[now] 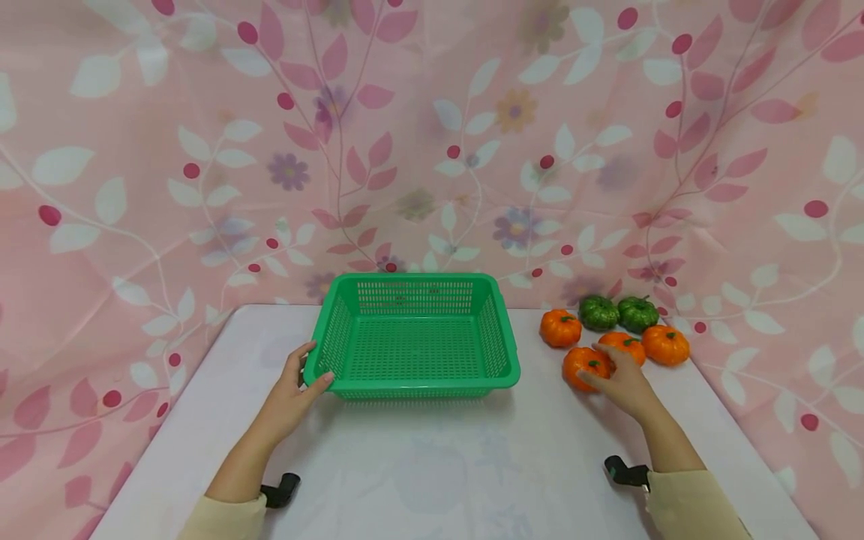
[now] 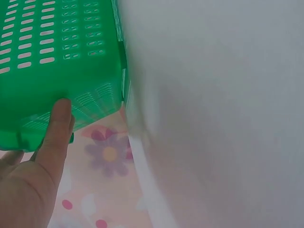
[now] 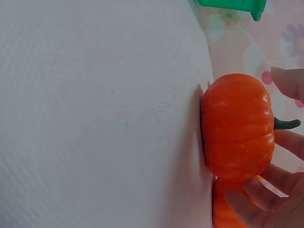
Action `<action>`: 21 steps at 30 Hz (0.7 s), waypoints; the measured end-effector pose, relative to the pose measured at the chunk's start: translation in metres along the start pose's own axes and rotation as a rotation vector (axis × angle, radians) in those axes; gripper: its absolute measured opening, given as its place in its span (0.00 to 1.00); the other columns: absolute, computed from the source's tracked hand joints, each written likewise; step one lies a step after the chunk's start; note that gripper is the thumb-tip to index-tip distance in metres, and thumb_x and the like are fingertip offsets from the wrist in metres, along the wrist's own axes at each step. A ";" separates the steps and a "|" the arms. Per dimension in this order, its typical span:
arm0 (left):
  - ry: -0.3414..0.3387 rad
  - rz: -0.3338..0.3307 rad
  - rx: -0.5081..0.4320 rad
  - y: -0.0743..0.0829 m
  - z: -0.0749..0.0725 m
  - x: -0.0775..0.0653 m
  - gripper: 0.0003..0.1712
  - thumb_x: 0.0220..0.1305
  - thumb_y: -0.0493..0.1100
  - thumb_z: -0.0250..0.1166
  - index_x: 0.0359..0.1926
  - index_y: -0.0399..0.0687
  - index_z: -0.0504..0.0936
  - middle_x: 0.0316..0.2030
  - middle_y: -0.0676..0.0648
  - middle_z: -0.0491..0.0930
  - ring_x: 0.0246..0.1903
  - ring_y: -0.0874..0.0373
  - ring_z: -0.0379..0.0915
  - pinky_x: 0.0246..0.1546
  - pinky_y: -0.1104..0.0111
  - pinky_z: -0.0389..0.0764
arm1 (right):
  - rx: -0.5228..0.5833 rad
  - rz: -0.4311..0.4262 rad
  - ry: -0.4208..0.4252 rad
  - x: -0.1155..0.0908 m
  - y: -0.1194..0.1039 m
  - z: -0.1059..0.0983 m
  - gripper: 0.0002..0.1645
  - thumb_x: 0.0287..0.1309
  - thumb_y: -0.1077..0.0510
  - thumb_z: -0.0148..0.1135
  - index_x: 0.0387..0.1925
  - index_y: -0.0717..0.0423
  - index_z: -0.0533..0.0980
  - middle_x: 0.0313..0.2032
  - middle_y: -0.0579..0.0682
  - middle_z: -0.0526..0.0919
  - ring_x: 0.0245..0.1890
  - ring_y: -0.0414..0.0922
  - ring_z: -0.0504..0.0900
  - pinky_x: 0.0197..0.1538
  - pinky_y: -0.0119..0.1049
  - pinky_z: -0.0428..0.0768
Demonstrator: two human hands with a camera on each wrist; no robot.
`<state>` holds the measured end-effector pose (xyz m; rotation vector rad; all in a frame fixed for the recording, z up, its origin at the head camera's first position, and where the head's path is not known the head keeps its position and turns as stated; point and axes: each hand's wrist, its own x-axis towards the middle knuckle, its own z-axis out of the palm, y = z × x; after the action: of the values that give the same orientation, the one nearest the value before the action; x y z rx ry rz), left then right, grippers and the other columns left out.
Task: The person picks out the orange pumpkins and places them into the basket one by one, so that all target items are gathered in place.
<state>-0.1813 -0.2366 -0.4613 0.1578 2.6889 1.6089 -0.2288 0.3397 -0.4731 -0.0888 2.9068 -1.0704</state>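
Observation:
A green plastic basket (image 1: 415,349) with slotted walls sits on the white-covered table. My left hand (image 1: 290,394) grips its front left corner, thumb at the front rim and fingers along the left side; in the left wrist view the thumb (image 2: 59,123) lies against the basket wall. My right hand (image 1: 628,382) is around the nearest orange toy pumpkin (image 1: 577,365). The right wrist view shows its fingers spread beside this pumpkin (image 3: 237,126), the thumb apart from it. Another orange pumpkin (image 1: 628,345) is partly behind that hand.
More orange pumpkins stand near the right hand, one to the left (image 1: 560,328) and one to the right (image 1: 666,345). Two green pumpkins (image 1: 598,313) sit behind them by the pink floral curtain (image 1: 432,150). Black wrist mounts (image 1: 624,472) stick out near both sleeves.

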 end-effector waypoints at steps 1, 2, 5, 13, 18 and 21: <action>0.000 0.001 -0.005 0.000 0.000 0.000 0.46 0.74 0.54 0.59 0.79 0.50 0.42 0.72 0.30 0.53 0.69 0.31 0.56 0.60 0.39 0.69 | 0.001 0.003 -0.004 0.000 0.000 0.000 0.52 0.62 0.38 0.66 0.73 0.67 0.59 0.68 0.72 0.62 0.67 0.70 0.60 0.65 0.73 0.58; -0.001 0.002 -0.010 -0.001 0.000 0.000 0.46 0.74 0.54 0.59 0.79 0.50 0.42 0.72 0.30 0.53 0.69 0.31 0.55 0.60 0.39 0.69 | 0.000 0.003 -0.009 0.000 0.000 0.000 0.52 0.62 0.38 0.66 0.73 0.67 0.58 0.68 0.72 0.62 0.67 0.70 0.60 0.64 0.73 0.58; -0.003 0.009 -0.015 -0.002 0.001 0.000 0.46 0.74 0.53 0.59 0.79 0.50 0.42 0.72 0.29 0.54 0.70 0.31 0.55 0.61 0.40 0.69 | -0.002 0.006 -0.013 -0.001 -0.001 0.001 0.53 0.62 0.38 0.67 0.73 0.67 0.58 0.68 0.72 0.62 0.66 0.71 0.60 0.64 0.73 0.58; -0.009 0.003 -0.019 -0.002 0.001 0.000 0.45 0.74 0.52 0.59 0.79 0.51 0.42 0.71 0.29 0.58 0.70 0.32 0.56 0.62 0.40 0.66 | -0.023 -0.002 -0.014 0.000 0.000 0.001 0.51 0.61 0.42 0.69 0.72 0.68 0.59 0.67 0.73 0.63 0.65 0.70 0.62 0.64 0.72 0.60; -0.011 0.005 -0.006 -0.002 0.000 -0.002 0.45 0.75 0.51 0.59 0.80 0.51 0.41 0.70 0.30 0.60 0.69 0.33 0.58 0.62 0.40 0.67 | -0.044 0.014 -0.011 0.001 -0.001 0.001 0.48 0.61 0.42 0.69 0.70 0.68 0.62 0.67 0.74 0.63 0.64 0.71 0.64 0.63 0.72 0.62; -0.013 0.010 -0.003 -0.002 0.000 -0.001 0.45 0.75 0.51 0.59 0.80 0.51 0.41 0.70 0.30 0.61 0.68 0.34 0.60 0.62 0.40 0.67 | -0.051 0.023 -0.013 0.000 -0.002 0.001 0.49 0.61 0.42 0.69 0.70 0.68 0.62 0.67 0.74 0.63 0.63 0.71 0.64 0.62 0.72 0.63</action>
<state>-0.1801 -0.2380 -0.4629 0.1816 2.6804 1.6086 -0.2288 0.3379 -0.4722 -0.0630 2.9169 -0.9882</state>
